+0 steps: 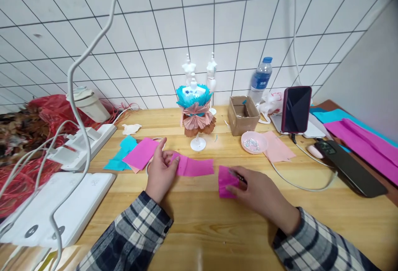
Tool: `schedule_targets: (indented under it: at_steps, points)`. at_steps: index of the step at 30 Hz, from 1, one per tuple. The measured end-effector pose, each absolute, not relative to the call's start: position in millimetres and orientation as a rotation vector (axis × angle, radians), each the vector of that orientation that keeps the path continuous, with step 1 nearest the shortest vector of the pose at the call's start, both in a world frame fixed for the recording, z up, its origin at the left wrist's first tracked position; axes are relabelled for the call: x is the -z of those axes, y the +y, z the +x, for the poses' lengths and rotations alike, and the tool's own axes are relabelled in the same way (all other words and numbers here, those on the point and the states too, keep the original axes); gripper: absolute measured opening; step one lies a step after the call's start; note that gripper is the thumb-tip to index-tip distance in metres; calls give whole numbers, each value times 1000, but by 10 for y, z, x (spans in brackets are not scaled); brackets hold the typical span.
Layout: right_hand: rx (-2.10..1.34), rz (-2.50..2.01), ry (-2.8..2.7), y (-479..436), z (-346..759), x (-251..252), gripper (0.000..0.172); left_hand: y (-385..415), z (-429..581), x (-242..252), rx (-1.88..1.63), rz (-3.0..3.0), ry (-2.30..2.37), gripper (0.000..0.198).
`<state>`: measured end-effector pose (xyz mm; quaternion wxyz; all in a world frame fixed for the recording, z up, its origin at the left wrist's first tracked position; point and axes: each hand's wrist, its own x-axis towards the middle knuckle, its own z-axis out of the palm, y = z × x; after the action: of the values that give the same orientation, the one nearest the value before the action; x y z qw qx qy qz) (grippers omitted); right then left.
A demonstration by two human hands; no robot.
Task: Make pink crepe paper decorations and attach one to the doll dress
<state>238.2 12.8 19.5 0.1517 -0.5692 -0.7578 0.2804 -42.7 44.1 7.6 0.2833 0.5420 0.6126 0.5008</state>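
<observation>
My left hand (163, 169) pinches one end of a magenta paper strip (197, 167) between thumb and fingers, its index finger raised. The strip stretches rightward above the wooden table. My right hand (256, 190) grips a separate magenta paper piece (226, 182), with a gap between it and the strip. A small dark object (241, 177) also shows at the right fingers; its kind is mostly hidden. Behind the hands stands a mini dress form (194, 87) wearing a ruffled paper dress (196, 111) in turquoise, pink and brown. Left of my left hand lie magenta sheets (140, 153) over turquoise paper (120, 155).
Two bare white dress forms (211, 76) stand behind. Around the right side are a cardboard box (243, 115), a pink bead bowl (254, 142), a bottle (261, 78), phones (353, 171) and folded paper (363, 146). Leftward, a power strip (87, 146), a white box (56, 204) and a hanging cable (71, 84).
</observation>
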Motion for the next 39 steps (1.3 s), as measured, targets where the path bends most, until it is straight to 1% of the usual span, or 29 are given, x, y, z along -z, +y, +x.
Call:
schedule_targets:
  at_steps: [5,8,10,12,13,14,15,16,17,20,21,22,25,29,30,31,34,35,36,37,39]
  points:
    - [-805,-1557,-2297,117,2364,-104,12,458,-418,-84,-1160,1700,1779,67]
    - [-848,-1460,-2193,145,2388,-127,5,404,-386,-167,-1185,1939,1910,61]
    - [-977,-1408,-2059,140,2387,-168,13,299,-334,-236,-1230,2057,1860,57]
    - [-1211,-1303,-1893,106,2361,-206,21,145,-235,-291,-1184,2085,1485,57]
    - [-1323,-1237,-1809,81,2341,-218,24,61,-167,-304,-1107,2043,1249,61]
    - [-1405,-1178,-1736,56,2317,-224,25,-18,-90,-306,-1050,1937,1062,70]
    - [-1448,-1137,-1680,32,2292,-225,27,-86,-10,-297,-993,1830,958,83]
    - [-1459,-1120,-1644,13,2269,-221,28,-140,68,-276,-928,1754,930,91]
    - [-1456,-1119,-1625,0,2249,-214,27,-175,138,-247,-880,1712,951,90]
    - [-1395,-1147,-1601,11,2231,-184,26,-181,253,-149,-816,1582,1010,48]
    - [-1364,-1157,-1587,30,2242,-174,26,-161,255,-127,-794,1559,1009,40]
    - [-1335,-1167,-1567,55,2260,-164,26,-135,241,-116,-775,1551,1013,37]
    - [-1286,-1192,-1492,141,2346,-129,30,-61,144,-161,-755,1628,1080,38]
    - [-1293,-1186,-1341,208,2427,-95,35,-4,0,-311,-607,1797,1001,22]
    - [-1315,-1173,-1312,205,2428,-96,37,2,-25,-342,-583,1864,987,23]
    - [-1353,-1158,-1294,195,2420,-103,38,5,-44,-364,-595,1933,995,29]
    - [-1514,-1096,-1332,123,2360,-151,40,-4,-50,-379,-774,2019,1048,70]
    - [-1558,-1070,-1368,91,2333,-172,40,-11,-32,-370,-821,1990,1025,79]
    - [-1584,-1045,-1409,61,2307,-194,39,-19,-5,-356,-840,1949,983,81]
    - [-1596,-1022,-1449,34,2283,-214,39,-28,29,-338,-836,1906,939,76]
    - [-1578,-998,-1493,2,2252,-245,38,-43,105,-297,-794,1842,915,49]
